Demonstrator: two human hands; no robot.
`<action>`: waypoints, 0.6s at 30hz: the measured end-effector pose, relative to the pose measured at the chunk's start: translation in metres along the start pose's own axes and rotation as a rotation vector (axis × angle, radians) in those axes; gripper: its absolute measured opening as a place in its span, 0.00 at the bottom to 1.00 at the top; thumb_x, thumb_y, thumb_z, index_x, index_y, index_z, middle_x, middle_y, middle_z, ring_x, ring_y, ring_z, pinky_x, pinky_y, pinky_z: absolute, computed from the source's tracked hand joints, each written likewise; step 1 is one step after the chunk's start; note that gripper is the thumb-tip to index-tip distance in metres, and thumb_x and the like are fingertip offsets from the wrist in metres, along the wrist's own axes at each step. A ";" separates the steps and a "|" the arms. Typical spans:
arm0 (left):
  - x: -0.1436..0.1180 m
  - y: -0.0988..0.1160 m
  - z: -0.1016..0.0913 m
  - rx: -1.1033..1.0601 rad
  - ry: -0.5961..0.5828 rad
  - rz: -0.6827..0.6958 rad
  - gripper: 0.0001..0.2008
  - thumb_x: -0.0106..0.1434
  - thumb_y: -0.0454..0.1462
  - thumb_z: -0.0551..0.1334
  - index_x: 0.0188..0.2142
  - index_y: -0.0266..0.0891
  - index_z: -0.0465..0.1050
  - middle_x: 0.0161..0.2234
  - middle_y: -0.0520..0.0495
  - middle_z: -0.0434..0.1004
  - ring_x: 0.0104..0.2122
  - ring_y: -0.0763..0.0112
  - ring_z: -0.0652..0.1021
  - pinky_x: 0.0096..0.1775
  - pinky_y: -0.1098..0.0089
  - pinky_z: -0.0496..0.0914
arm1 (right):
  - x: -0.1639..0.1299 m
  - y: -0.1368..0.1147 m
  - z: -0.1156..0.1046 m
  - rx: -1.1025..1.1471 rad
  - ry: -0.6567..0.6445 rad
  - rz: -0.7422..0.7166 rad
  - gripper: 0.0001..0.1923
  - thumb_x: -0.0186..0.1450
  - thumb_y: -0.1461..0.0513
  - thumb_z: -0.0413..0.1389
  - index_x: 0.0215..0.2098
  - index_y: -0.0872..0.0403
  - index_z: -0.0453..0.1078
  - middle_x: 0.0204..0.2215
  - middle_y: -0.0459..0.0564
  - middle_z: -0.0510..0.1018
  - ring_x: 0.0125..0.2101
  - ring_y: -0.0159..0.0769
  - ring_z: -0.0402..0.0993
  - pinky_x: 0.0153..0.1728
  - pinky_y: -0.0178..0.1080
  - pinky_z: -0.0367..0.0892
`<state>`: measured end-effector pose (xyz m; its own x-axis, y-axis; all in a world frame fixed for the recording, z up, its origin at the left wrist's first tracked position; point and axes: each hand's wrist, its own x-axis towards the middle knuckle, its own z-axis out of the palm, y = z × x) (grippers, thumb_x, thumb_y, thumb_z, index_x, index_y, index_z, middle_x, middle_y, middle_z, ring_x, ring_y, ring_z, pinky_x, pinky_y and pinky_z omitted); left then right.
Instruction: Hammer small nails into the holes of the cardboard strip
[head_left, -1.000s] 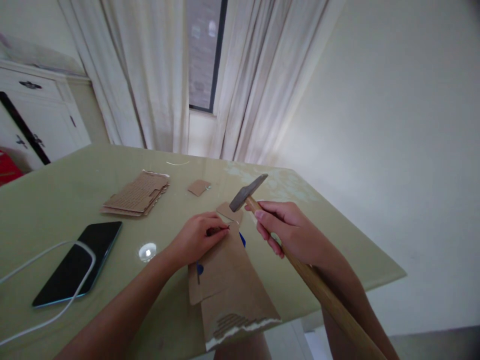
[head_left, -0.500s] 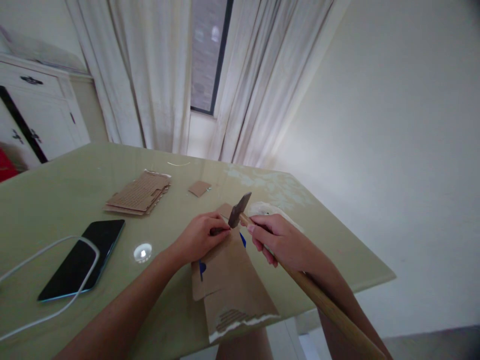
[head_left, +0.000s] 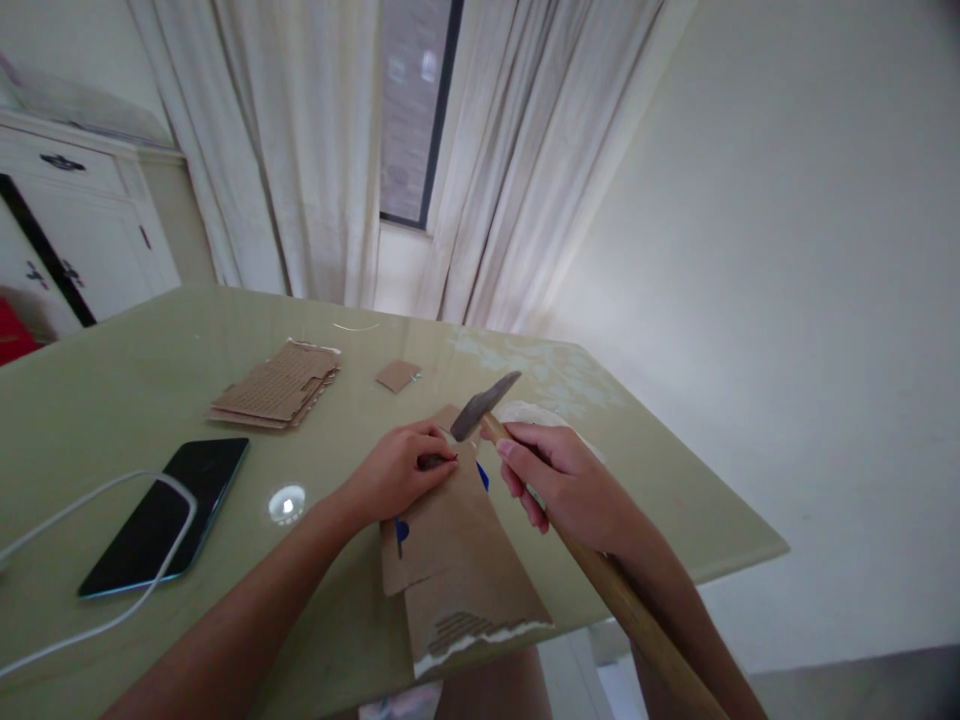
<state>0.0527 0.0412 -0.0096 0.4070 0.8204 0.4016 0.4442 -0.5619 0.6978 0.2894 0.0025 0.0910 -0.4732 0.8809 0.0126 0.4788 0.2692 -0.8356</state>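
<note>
1. Lower centre: cardboard strip, near end by the edge of the surface, apparently serving as backing.
2. Right of centre: right hand, fingers wrapped round the hammer near its head, presumably for control.
3. Centre: left hand, fingers pinching a small dark item, unidentifiable, over the cardboard strip, seemingly steadying it.

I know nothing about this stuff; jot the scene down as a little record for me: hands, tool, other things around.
Left hand: resting on a brown cardboard piece; whether it pinches anything is unclear
Right hand: gripping a wooden-handled hammer
Hammer head: close to the left hand
Cardboard piece: near end torn
Also on table: phone under a white cable; cardboard stack; small cardboard square
</note>
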 end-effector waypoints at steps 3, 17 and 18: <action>0.000 0.001 0.001 0.005 0.012 -0.011 0.09 0.69 0.38 0.66 0.35 0.42 0.86 0.38 0.47 0.82 0.35 0.67 0.80 0.39 0.69 0.70 | 0.001 0.004 0.001 0.003 0.017 -0.001 0.22 0.80 0.52 0.51 0.29 0.51 0.67 0.18 0.41 0.71 0.14 0.28 0.67 0.15 0.29 0.62; -0.001 0.005 -0.001 0.014 0.016 -0.049 0.17 0.61 0.45 0.76 0.48 0.43 0.82 0.44 0.47 0.82 0.38 0.62 0.79 0.41 0.66 0.71 | 0.005 0.020 0.010 -0.017 -0.085 0.111 0.21 0.79 0.54 0.50 0.28 0.51 0.67 0.17 0.41 0.70 0.14 0.28 0.67 0.16 0.30 0.61; -0.001 0.004 -0.001 0.013 0.019 -0.044 0.18 0.61 0.44 0.76 0.48 0.43 0.81 0.44 0.47 0.82 0.38 0.62 0.79 0.41 0.66 0.71 | 0.006 0.022 0.012 -0.032 -0.114 0.124 0.21 0.79 0.55 0.50 0.28 0.51 0.67 0.17 0.41 0.70 0.14 0.28 0.68 0.16 0.30 0.61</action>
<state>0.0537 0.0376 -0.0067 0.3720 0.8461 0.3817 0.4718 -0.5264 0.7073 0.2886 0.0088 0.0660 -0.4890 0.8586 -0.1537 0.5616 0.1751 -0.8087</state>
